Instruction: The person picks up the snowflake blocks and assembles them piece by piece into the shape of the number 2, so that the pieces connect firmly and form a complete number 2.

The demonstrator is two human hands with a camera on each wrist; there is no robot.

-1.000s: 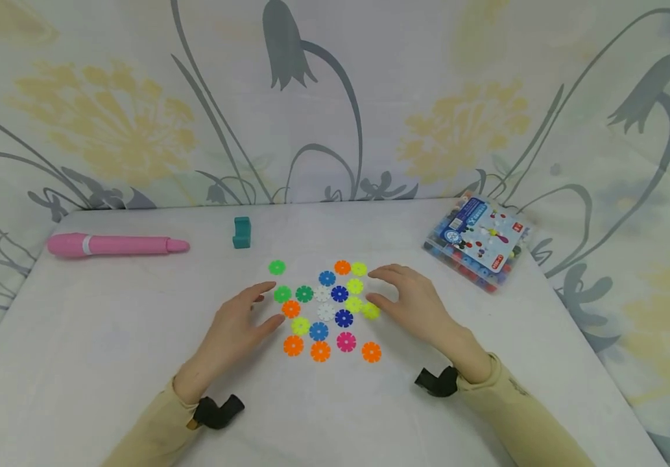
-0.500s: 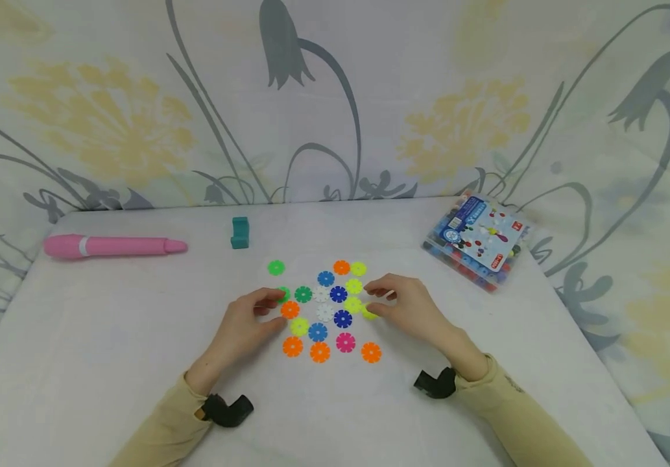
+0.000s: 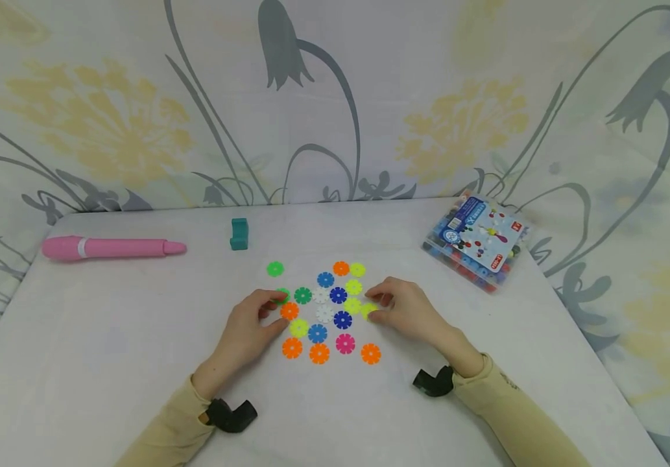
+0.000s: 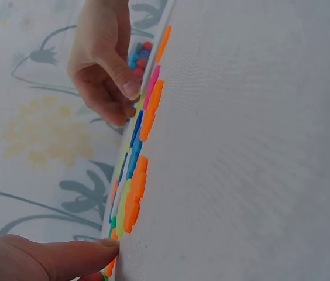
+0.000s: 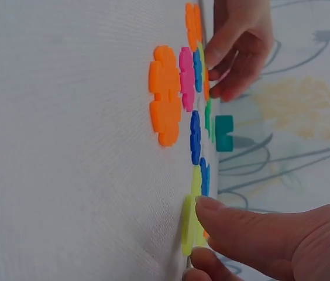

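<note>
Both hands have closed in on the discs since one second ago: I record the left hand (image 3: 247,327) now over a light-green disc (image 3: 284,291) and the right hand (image 3: 407,311) lowered to a yellow disc (image 5: 187,225). Largest item: a flowered backdrop (image 3: 335,117), rising behind the far edge of a white-covered table (image 3: 107,337). At the table's far-right corner I note a clear box (image 3: 480,240) of coloured pieces; toward the far-left corner, a pink tube (image 3: 124,248) lies along the far edge. Left fingers and thumb stand apart, moderately wide, the thumb beside an orange disc (image 3: 290,311). Right thumb and fingers are narrower about the yellow disc; whether they grip it I cannot tell. Near the far edge stands a teal block (image 3: 239,234). Smallest: the notched discs, spread mid-table between the hands, well in from both side edges.
</note>
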